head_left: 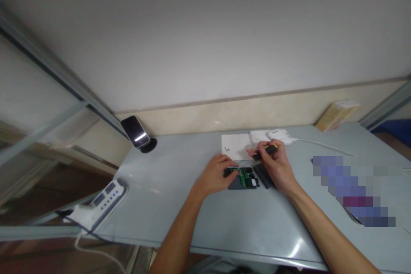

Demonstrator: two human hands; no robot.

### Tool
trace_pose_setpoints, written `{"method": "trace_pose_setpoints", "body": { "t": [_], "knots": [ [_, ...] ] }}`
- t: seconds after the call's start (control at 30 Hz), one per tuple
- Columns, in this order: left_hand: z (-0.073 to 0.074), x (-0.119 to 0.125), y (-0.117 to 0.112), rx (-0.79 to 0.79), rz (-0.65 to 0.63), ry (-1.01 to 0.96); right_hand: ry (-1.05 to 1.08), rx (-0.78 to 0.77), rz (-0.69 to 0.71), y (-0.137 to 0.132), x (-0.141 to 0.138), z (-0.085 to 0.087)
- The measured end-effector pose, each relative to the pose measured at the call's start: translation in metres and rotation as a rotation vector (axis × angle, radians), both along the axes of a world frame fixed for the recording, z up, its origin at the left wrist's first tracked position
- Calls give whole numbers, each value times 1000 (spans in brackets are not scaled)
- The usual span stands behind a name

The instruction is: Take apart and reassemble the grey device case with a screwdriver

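Slanting up rightward, a yellow-black tool [270, 150]

Place: a living space, I'd say, perhaps a dorm room; I cannot be sure.
Wall [205, 51]: bare and pale, with a tiled strip [199, 117] behind my desk [154, 175].
Frame [48, 56]: metal bars rise at my left, like a bunk's or rack's.
Power strip [107, 199]: at the desk's left edge, its cord [96, 251] hanging down.
Phone [134, 130]: propped on a stand [149, 145].
Board [244, 177]: open circuitry before me, so my desk serves as a workbench.

A head-worn camera looks forward and down over the table [163, 184]
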State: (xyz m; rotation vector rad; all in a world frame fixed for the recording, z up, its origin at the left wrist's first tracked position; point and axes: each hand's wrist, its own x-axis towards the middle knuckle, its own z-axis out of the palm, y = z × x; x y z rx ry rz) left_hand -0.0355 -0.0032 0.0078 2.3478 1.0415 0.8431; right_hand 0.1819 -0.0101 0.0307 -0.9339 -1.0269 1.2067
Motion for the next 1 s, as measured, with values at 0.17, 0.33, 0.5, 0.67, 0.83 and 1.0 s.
{"method": "trace_pose_setpoints", "body": {
  "t": [0.17, 0.33, 0.5, 0.67, 0.83, 1.0],
  "knots": [
    [-8, 0, 5, -1, 6, -3, 21, -4, -73, 3, 3, -1],
    [-5, -3, 19, 63, 69, 28, 33, 6, -134, 9, 8, -8],
    [18, 6, 50, 173, 92, 363, -8, 0, -249, 15, 13, -17],
    [30, 32, 76, 173, -24, 595, -31, 1, -328, 18, 17, -21],
    [24, 46, 84, 179, -73, 640, -60, 19, -311, 18, 18, -17],
    [23, 38, 82, 179, -63, 614, -14, 33, -250, 17, 18, -16]
  ]
}}
